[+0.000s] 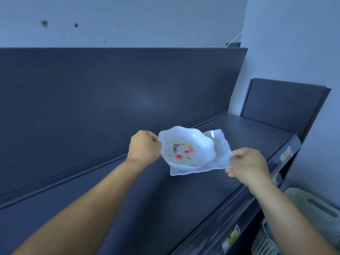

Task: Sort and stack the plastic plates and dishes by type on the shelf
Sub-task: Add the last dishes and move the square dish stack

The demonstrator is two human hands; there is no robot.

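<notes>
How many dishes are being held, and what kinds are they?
Flowered bowl: 1, left hand grips its rim.
Wavy square plate: 1, under the bowl, right hand pinches its corner.
Total: 2 dishes.

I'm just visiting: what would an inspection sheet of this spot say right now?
Surface: dark shelf, bare where visible.
Job's things: floral bowl sits on a wavy square plate, both held above the shelf.
Clutter: price labels on the shelf's front edge.
Hands: left hand grips the bowl's rim; right hand pinches the plate's corner.
Cables: a thin white line runs along the wall, upper right.
Surroundings: pale wall; a light basket below right.
</notes>
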